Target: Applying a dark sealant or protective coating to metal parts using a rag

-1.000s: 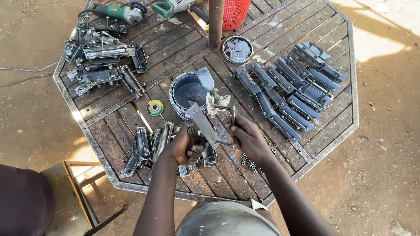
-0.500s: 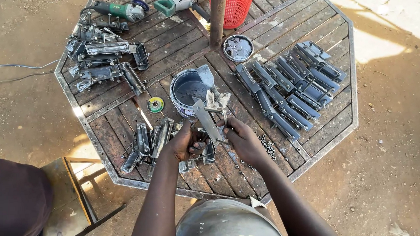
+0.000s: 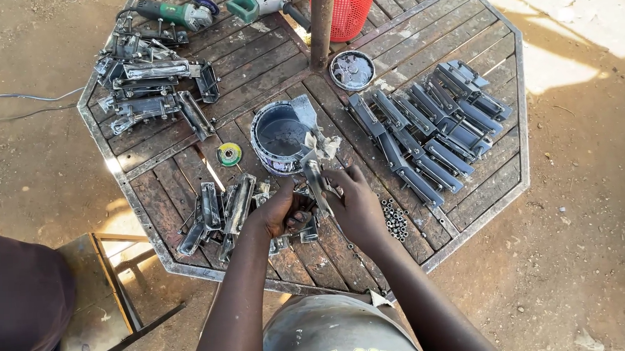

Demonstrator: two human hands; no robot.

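Hands: left hand point(image 3: 280, 210) and right hand point(image 3: 356, 203) grasp metal bracket point(image 3: 318, 184); loose nuts point(image 3: 394, 219) nearby could scatter if knocked.

Bare forearms — no sleeves, grey garment with yellow lettering.

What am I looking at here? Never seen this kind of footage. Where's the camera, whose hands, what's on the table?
There is no machine: a person works with bare hands, and the one camera sits on their head, looking down. The left hand and right hand together hold a narrow metal bracket over an octagonal slatted table. Beside them stands an open paint tin with its lid set apart. Dark finished brackets lie in rows to the right, bare ones in a pile at upper left, and small nuts near the right hand. Two power tools and a red basket lie at the far edge.
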